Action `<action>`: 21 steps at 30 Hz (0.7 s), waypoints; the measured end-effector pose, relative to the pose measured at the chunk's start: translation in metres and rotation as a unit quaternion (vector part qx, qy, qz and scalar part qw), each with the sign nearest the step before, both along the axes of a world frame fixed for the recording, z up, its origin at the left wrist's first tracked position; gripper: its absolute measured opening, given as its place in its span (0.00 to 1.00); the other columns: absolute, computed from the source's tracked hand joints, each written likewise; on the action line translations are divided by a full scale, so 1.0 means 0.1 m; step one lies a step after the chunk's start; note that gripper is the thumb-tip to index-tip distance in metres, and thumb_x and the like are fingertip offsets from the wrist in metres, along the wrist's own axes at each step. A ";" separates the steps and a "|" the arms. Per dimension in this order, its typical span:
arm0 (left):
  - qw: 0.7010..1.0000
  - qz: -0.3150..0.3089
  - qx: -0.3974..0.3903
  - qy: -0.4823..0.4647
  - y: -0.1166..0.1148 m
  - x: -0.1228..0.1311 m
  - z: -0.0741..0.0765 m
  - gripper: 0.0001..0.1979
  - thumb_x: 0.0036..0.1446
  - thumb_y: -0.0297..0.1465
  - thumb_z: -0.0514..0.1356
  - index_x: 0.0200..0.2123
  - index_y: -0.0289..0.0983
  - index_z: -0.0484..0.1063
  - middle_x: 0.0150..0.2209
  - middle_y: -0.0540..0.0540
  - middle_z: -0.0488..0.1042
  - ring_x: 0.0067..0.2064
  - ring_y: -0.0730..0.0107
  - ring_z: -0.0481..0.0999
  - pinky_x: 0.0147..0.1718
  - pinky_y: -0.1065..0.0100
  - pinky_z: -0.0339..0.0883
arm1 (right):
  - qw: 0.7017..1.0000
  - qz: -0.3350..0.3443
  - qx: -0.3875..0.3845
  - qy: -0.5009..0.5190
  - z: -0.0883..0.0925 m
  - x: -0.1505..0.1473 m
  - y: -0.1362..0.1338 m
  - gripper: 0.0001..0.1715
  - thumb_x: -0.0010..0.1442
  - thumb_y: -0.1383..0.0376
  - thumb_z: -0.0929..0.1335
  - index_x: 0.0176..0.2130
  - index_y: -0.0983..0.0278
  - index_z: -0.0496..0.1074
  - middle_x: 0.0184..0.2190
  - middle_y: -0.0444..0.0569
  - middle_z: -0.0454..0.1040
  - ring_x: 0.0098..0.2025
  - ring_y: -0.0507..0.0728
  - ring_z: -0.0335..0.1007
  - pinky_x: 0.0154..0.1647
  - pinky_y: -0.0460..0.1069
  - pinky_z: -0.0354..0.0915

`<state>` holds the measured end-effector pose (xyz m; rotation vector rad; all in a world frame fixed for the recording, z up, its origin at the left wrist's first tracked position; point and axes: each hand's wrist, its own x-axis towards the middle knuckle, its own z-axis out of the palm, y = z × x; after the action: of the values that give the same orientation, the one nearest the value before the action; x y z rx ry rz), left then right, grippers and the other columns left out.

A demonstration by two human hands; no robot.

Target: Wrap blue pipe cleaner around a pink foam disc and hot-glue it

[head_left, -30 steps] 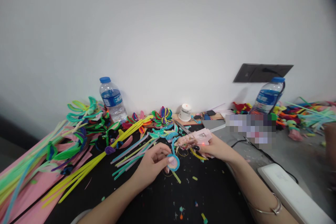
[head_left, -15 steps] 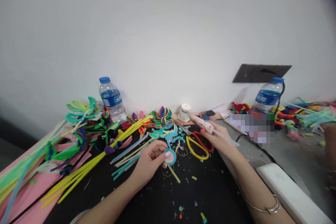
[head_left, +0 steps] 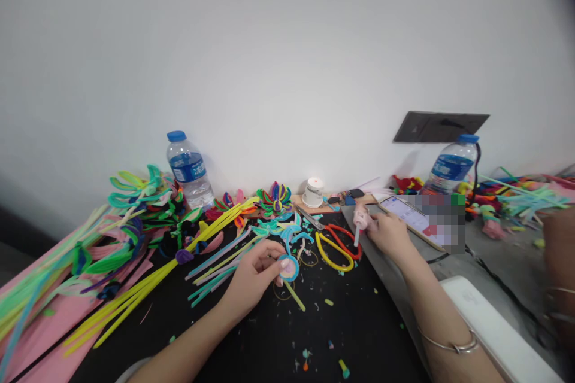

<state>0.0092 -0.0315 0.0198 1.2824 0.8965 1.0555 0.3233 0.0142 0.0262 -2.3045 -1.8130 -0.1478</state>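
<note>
My left hand (head_left: 263, 266) pinches a small round piece with a pink centre and blue fuzzy rim (head_left: 289, 268) between thumb and fingers. A yellow-green pipe cleaner (head_left: 295, 298) sticks out below that piece, and blue curled pipe-cleaner pieces (head_left: 294, 233) lie just above it. My right hand (head_left: 389, 232) has its fingers closed at the side of a pink glue gun (head_left: 360, 216), whose clear glue stick (head_left: 357, 236) points toward me. Part of the grip is hidden by the fingers. Scissors with red and yellow handles (head_left: 335, 259) lie between the hands.
Bundled yellow pipe cleaners (head_left: 148, 290) and finished-looking colourful pieces crowd the left. Water bottles (head_left: 191, 170) stand against the wall on both sides. A white tub (head_left: 313, 192), a phone (head_left: 406, 218), a white power strip (head_left: 485, 323) and a black cable are farther right. Another person's arm shows at the right edge.
My right hand has shifted slightly right, and the glue gun has turned so that its glue stick points toward me. My left hand stays on the round piece.
</note>
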 end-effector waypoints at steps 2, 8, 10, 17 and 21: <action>1.000 -0.003 -0.005 0.001 0.00 0.00 -0.02 0.10 0.48 0.33 0.63 0.32 0.36 0.67 0.27 0.52 0.70 0.20 0.77 0.69 0.20 0.73 0.64 | 1.000 -0.013 -0.008 -0.017 0.03 -0.07 -0.02 0.24 0.48 0.70 0.64 0.47 0.67 0.69 0.44 0.62 0.67 0.46 0.67 0.63 0.40 0.54 0.57; 0.998 -0.052 -0.022 0.014 -0.01 0.02 -0.07 0.09 0.49 0.33 0.62 0.31 0.35 0.67 0.26 0.51 0.69 0.20 0.77 0.69 0.20 0.74 0.64 | 0.988 0.099 0.088 0.082 0.33 -0.38 -0.13 0.22 0.53 0.66 0.63 0.49 0.63 0.64 0.45 0.56 0.66 0.45 0.63 0.62 0.40 0.54 0.59; 0.997 -0.070 -0.029 0.026 -0.02 0.03 -0.08 0.08 0.49 0.33 0.61 0.31 0.35 0.67 0.24 0.52 0.69 0.20 0.77 0.68 0.20 0.74 0.64 | 0.954 0.228 0.098 0.171 0.42 -0.56 -0.20 0.15 0.57 0.64 0.61 0.46 0.64 0.64 0.38 0.52 0.68 0.38 0.58 0.64 0.38 0.50 0.60; 0.988 -0.134 -0.021 0.074 -0.07 0.04 -0.05 0.05 0.50 0.31 0.60 0.29 0.35 0.68 0.22 0.53 0.68 0.21 0.77 0.68 0.21 0.74 0.63 | 0.883 0.412 -0.031 0.225 0.40 -1.14 -0.44 0.09 0.60 0.69 0.59 0.28 0.63 0.61 0.23 0.42 0.62 0.26 0.51 0.58 0.28 0.44 0.53; 0.989 -0.127 -0.016 0.074 -0.06 0.04 -0.07 0.05 0.51 0.31 0.60 0.29 0.35 0.67 0.24 0.52 0.69 0.21 0.77 0.68 0.21 0.75 0.63 | 0.888 0.410 -0.027 0.206 0.35 -1.16 -0.42 0.12 0.62 0.68 0.58 0.26 0.63 0.58 0.22 0.41 0.60 0.25 0.50 0.56 0.27 0.44 0.50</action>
<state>0.0128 -0.0378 0.0133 1.4195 0.8311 0.7505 0.2076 -0.0281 0.0616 -1.2605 -2.3438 0.4848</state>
